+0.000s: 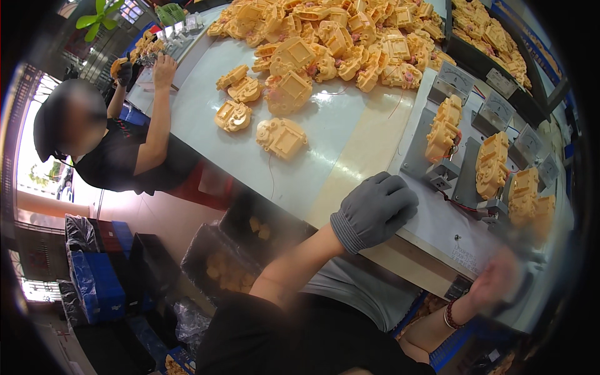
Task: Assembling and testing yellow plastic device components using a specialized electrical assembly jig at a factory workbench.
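My left hand (375, 211), in a grey knit glove, rests at the table's front edge with its fingers curled under. Whatever those fingers may hold is hidden. Bare and smeared by motion, my right hand (495, 279) is over the right end of the table edge, a beaded bracelet on its wrist; its fingers cannot be made out. Beyond my hands, cream plastic gearbox housings sit on metal test fixtures: one on the left fixture (444, 129), another in the middle (492, 165), more at the right (523, 197). A small dark screw-like piece (457, 237) lies between my hands.
Analog meters (454, 82) stand behind the fixtures. A large heap of cream housings (337, 37) covers the far table, with a loose one (282, 138) nearer. A black crate (494, 44) of housings stands far right. Another person (119, 137) works at left; bins (219, 269) stand below.
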A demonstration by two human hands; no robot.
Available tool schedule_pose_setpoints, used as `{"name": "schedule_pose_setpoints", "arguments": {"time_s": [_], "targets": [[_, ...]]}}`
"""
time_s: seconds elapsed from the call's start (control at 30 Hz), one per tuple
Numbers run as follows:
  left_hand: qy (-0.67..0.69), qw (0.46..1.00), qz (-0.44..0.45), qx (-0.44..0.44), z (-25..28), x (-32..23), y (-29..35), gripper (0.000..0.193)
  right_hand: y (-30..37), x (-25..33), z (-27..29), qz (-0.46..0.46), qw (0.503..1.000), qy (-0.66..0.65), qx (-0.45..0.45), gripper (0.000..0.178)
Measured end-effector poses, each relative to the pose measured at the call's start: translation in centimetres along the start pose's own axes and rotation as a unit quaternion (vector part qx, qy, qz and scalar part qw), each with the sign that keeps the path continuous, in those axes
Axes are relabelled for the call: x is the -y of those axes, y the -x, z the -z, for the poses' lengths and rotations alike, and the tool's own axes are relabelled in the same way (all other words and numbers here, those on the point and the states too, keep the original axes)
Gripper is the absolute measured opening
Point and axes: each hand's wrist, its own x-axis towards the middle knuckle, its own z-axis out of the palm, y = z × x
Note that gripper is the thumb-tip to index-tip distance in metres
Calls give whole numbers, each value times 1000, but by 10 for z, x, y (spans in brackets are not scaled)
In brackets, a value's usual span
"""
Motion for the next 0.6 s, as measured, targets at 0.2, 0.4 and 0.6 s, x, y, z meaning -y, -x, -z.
{"name": "schedule_pose_setpoints", "arguments": {"time_s": [0.2,0.4,0.6], "targets": [[-99,990,64,83,-2,-12,-8,9,2,0,4,-2,1000,9,17,19],[-102,987,65,110,-1,-11,-10,8,2,2,-2,-16,1000,-3,-17,18],[-112,988,51,97,0,-12,-9,10,4,-2,0,-6,1000,-3,-16,17]]}}
